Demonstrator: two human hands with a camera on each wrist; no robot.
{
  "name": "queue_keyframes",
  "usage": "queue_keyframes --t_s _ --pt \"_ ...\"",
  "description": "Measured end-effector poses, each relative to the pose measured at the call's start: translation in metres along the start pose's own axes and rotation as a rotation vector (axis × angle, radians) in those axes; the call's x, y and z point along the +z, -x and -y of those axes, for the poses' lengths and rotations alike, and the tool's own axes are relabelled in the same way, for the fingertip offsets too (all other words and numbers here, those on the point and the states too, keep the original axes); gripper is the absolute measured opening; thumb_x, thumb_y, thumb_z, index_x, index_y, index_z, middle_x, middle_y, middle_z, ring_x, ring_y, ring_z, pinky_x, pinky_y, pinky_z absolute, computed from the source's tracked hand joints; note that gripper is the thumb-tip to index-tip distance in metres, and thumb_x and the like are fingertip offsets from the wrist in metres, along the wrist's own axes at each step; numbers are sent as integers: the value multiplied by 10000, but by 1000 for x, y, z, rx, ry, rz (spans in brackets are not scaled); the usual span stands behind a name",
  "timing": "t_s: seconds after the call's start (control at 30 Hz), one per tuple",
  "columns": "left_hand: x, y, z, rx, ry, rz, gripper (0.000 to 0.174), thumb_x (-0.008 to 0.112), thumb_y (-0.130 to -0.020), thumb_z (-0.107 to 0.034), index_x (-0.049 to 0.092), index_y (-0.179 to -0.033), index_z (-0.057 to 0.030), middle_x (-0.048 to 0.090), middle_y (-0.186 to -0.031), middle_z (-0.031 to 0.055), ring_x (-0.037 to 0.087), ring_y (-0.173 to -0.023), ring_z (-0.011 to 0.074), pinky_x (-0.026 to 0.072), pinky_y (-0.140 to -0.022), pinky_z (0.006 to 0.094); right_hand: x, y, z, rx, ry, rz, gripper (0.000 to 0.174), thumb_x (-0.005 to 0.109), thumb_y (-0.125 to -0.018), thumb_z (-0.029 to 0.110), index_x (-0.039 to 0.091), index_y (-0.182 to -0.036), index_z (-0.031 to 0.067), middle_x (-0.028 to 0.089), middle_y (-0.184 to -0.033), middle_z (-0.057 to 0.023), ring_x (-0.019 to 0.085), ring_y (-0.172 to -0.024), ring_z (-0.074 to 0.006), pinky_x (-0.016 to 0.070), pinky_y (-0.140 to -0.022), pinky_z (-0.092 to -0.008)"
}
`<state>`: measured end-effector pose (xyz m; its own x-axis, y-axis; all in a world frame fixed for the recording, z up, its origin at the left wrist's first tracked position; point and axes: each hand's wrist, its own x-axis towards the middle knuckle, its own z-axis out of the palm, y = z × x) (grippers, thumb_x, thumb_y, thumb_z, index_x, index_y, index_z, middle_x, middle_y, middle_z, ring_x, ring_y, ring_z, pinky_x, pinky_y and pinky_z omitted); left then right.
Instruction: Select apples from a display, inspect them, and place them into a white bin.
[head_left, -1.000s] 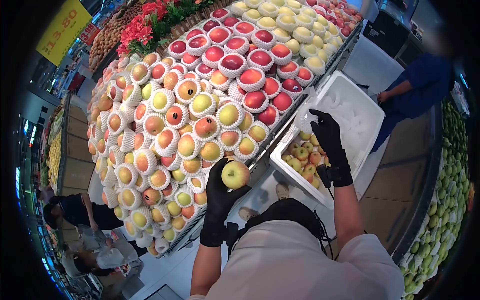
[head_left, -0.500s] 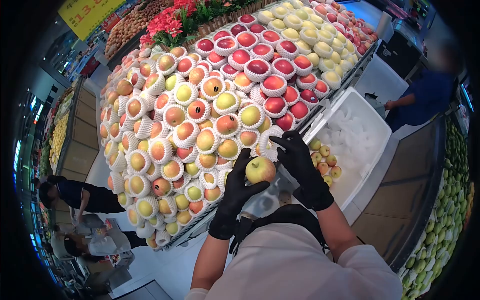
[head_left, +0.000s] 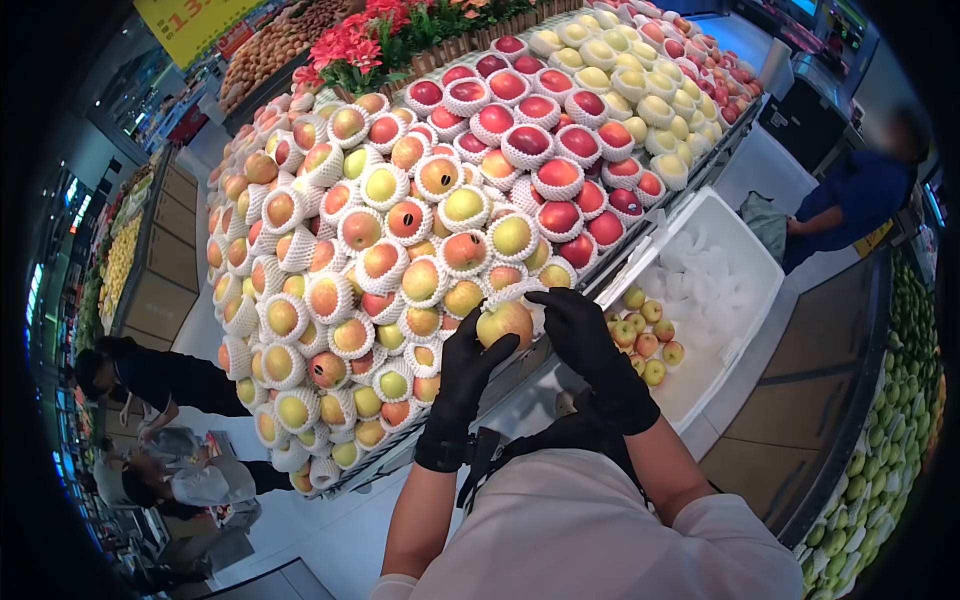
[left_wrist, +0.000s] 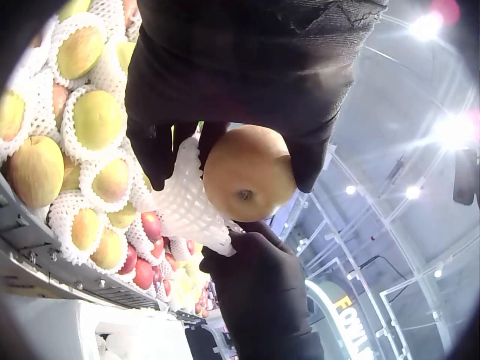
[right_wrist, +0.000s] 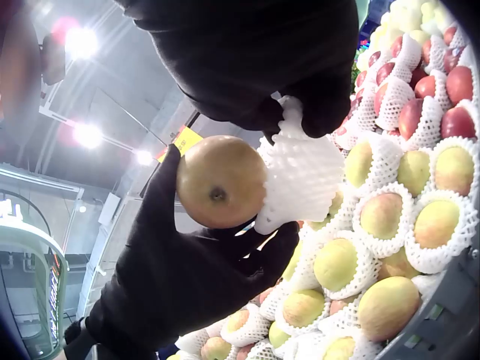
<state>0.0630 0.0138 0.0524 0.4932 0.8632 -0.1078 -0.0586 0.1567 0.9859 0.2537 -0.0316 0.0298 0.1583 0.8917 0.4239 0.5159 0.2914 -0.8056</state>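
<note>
Black-gloved, the left hand [head_left: 462,375] grips a yellow-red apple [head_left: 505,325], thumb on one side and fingers on the other. White foam netting [right_wrist: 304,169] lies against the apple's side in the right wrist view, its lower edge at the left fingertips. The right hand [head_left: 590,345] pinches the netting's other end between thumb and finger. In the left wrist view the netting [left_wrist: 187,199] stretches between both hands beside the bare apple [left_wrist: 249,172], not around it.
A sloped display of netted apples [head_left: 380,260] lies beyond the hands. To the right, a white foam box [head_left: 745,340] holds loose apples [head_left: 646,345] and netting. A person in blue [head_left: 860,205] stands behind it.
The right hand has come from over the box to the left hand, bringing the netting to the apple. The left hand still holds the apple, now turned, its stem no longer facing the head camera.
</note>
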Motion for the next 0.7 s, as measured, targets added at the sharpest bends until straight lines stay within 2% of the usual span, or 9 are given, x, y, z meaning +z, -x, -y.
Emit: queue_keyframes --t_s 0.07,0.1,0.2,0.3,0.4,0.5,0.7 --pt "-1 -1 5 78 -101 -18 620 757 -829 -151 475 -1346 43 579 -1259 108 565 -1145 187 464 -977 336 3 0 6 68 -125 24 434 576 -817 -29 617 -1240 58 642 -941 -146 617 -844 -264 498 -771 -362" --pt "-1 -2 7 117 -152 -27 625 747 -838 -146 460 -1358 46 574 -1261 105 566 -1145 190 468 -978 337 1 -2 16 230 -141 121 447 585 -825 -7 595 -1267 55 635 -972 -131 597 -813 -204 492 -756 -339" --pt "-2 0 4 140 -130 -64 643 760 -834 -133 447 -1368 40 565 -1269 110 564 -1150 201 473 -974 340 0 -1 7 197 -276 200 469 648 -840 44 567 -1301 53 620 -1063 -109 573 -801 -170 486 -741 -331" --pt "0 1 -3 178 -144 -39 638 754 -840 -135 440 -1370 34 549 -1293 113 548 -1176 212 451 -1005 350 -3 0 13 262 -362 300 529 704 -847 95 524 -1341 36 593 -1144 -113 601 -893 -188 499 -793 -330" --pt "-5 -2 11 269 -263 3 630 756 -837 -131 446 -1363 27 524 -1324 115 520 -1215 219 412 -1045 363 3 0 19 335 -564 255 561 744 -836 124 510 -1333 9 583 -1161 -123 606 -1027 -210 499 -884 -345" --pt "-2 3 6 276 -285 -14 649 773 -815 -135 451 -1357 17 503 -1346 118 482 -1262 230 371 -1078 380 1 -2 21 337 -590 263 603 786 -795 132 508 -1313 1 583 -1158 -135 591 -1115 -220 487 -949 -362" --pt "3 11 -23 207 -348 69 610 800 -774 -167 529 -1299 -13 500 -1344 126 450 -1306 266 342 -1095 395 -9 -4 24 242 -456 296 669 859 -693 147 538 -1262 8 590 -1152 -118 602 -1075 -218 492 -926 -356"
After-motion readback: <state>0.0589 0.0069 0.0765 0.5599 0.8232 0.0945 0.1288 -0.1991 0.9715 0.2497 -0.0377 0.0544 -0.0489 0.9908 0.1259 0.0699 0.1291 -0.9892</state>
